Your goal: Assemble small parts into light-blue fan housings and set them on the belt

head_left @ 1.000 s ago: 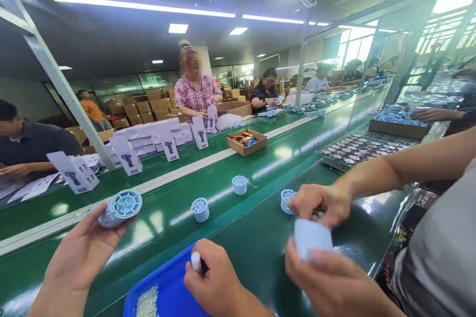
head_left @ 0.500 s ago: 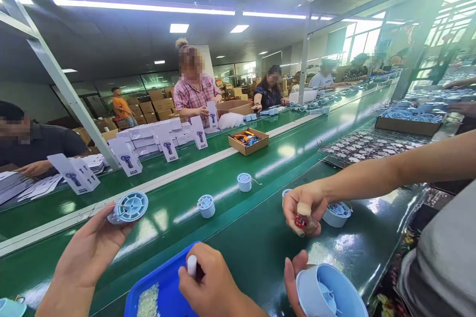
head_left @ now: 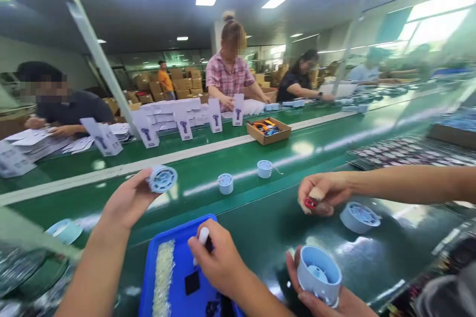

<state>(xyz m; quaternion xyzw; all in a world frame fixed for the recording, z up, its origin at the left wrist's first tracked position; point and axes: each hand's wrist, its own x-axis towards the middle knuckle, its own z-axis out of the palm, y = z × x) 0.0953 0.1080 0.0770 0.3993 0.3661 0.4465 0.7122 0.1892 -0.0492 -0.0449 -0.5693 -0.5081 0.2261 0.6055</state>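
My left hand (head_left: 128, 200) grips a light blue round fan housing (head_left: 163, 179) at its rim, its spoked face turned toward me, over the green conveyor belt. My right hand (head_left: 219, 252) is closed around a slim white stick-like tool (head_left: 203, 236), whose rounded top pokes out above the thumb; its lower end is mostly hidden by the fingers. Below that hand lies a blue tray (head_left: 148, 262) with a strip of small pale translucent pieces (head_left: 163, 277), a black square (head_left: 192, 283) and some dark bits.
At right, a co-worker's hand (head_left: 320, 193) pinches a small red part, and their other hand holds a blue housing (head_left: 320, 275). More housings (head_left: 225, 184) stand on the belt (head_left: 208, 158). A cardboard box (head_left: 269, 133) of wired parts and white cartons (head_left: 184, 124) sit beyond.
My view has turned left and down, so more of the tray shows. Both my hands keep their holds. The co-worker's blue housing now sits more upright.
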